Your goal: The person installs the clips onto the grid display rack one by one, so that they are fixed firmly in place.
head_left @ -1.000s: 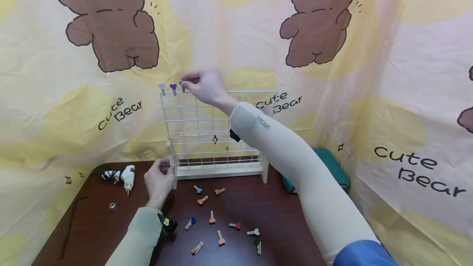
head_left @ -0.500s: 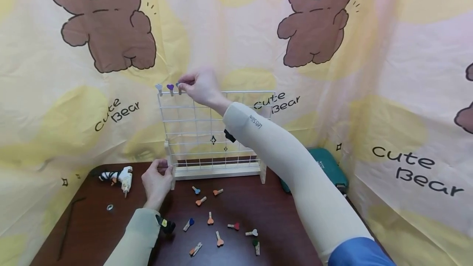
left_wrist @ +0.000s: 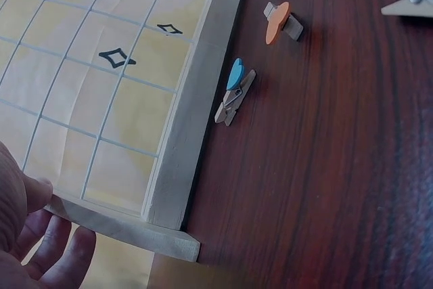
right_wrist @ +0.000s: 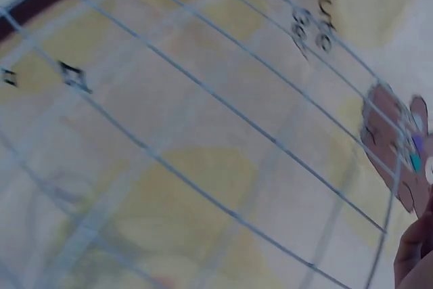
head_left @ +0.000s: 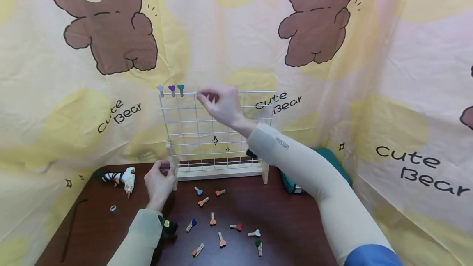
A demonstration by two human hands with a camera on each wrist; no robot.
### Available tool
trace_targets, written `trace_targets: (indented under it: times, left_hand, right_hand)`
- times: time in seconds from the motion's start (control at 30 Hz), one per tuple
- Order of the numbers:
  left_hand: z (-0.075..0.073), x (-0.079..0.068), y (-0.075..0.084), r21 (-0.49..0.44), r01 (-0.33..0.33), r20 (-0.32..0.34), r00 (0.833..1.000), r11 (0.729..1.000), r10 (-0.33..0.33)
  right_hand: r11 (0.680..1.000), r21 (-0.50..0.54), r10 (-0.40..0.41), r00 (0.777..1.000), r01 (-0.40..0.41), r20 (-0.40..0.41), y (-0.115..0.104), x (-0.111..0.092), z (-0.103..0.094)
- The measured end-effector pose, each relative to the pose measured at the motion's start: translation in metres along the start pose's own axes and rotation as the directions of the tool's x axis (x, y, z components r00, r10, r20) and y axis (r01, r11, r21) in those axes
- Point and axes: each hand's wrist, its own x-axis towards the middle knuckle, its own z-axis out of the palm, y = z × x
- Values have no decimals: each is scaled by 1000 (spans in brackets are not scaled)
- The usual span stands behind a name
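A white wire grid rack with a wooden base (head_left: 221,172) stands upright on the table. My left hand (head_left: 159,180) grips its left wooden side post (left_wrist: 128,227), thumb on one side and fingers on the other in the left wrist view. Along the top wire, at the left end, sit three heart clothespins: pale blue (head_left: 160,89), purple (head_left: 171,89) and teal (head_left: 181,89). Just right of the teal one, my right hand (head_left: 221,104) hovers before the grid's upper part, fingers loosely bent and holding nothing. Only its fingers (right_wrist: 414,252) show in the right wrist view.
Several heart clothespins lie scattered before the rack, among them a blue one (head_left: 191,225), a red one (head_left: 236,227) and a green one (head_left: 259,247). A glue gun (head_left: 127,179) and a small ring (head_left: 113,208) lie at left. Behind my right arm is a green case (head_left: 332,161).
My right hand has let go of the teal clothespin, which stays on the top wire, and has moved right and slightly down. My left hand keeps its hold on the post.
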Motion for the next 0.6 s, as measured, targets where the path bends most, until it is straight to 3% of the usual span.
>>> trace_targets:
  times: [0.1, 0.2, 0.27, 0.37, 0.5, 0.53, 0.6]
  left_hand:
    - [2, -1, 1, -4, -2, 5, 1000, 1000, 2]
    - [2, -2, 0, -4, -2, 13, 1000, 1000, 2]
    - [1, -2, 0, -4, -8, 14, 1000, 1000, 8]
    - [0, -2, 1, -3, -14, 2, 1000, 1000, 14]
    - [-1, -1, 1, -2, -15, 2, 1000, 1000, 15]
    - [-1, -1, 1, -4, -14, 4, 1000, 1000, 14]
    - [-1, -1, 1, -6, -13, 7, 1000, 1000, 13]
  right_hand:
    - [1000, 6, -7, 989, 6, 145, 9, -46, 5]
    - [1000, -13, -19, 944, 25, 330, 24, -97, 18]
    - [999, -47, 3, 893, 20, 450, 35, -130, 29]
    - [988, -155, 73, 795, 27, 602, 48, -172, 46]
    - [935, -337, 184, 658, 113, 730, 60, -214, 67]
    - [914, -378, 206, 630, 151, 749, 63, -222, 72]
    - [878, -428, 225, 604, 215, 765, 68, -234, 82]
